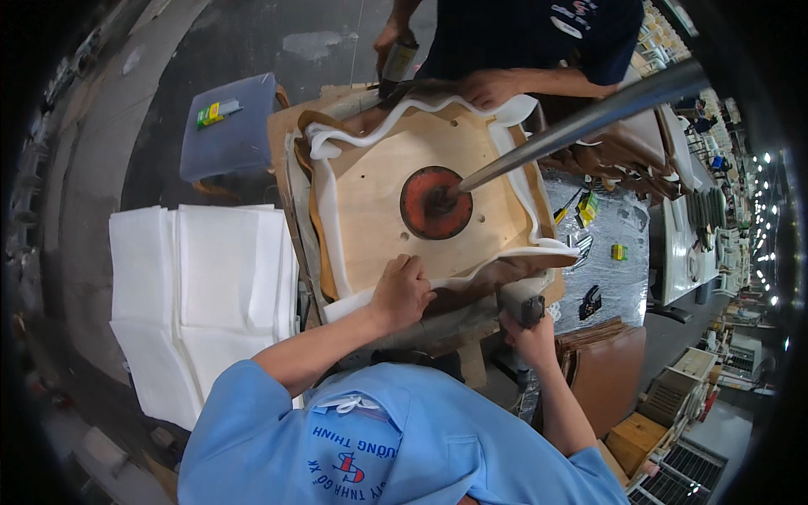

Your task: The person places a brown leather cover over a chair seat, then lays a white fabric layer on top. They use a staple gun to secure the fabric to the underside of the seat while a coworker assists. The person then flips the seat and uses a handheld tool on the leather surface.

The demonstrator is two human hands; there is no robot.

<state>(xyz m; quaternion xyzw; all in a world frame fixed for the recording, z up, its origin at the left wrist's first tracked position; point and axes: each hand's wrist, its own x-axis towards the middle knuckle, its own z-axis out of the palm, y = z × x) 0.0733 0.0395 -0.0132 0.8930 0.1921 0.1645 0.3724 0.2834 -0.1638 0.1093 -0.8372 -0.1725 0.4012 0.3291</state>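
A pale wooden seat panel lies before me, with white foam padding and a brown leather-like cover around its edges. At the near edge, my left hand is closed on the cover's margin; its fingertips are partly hidden. My right hand grips a staple gun, its nose by the near right edge of the cover. A metal rod slants down to a round red-and-black plate pressed on the panel.
Across the panel, a co-worker's hand rests on the far edge; another holds a staple gun. White foam sheets are stacked at left, near a bluish stool. Brown sheets and a plastic-wrapped table stand right.
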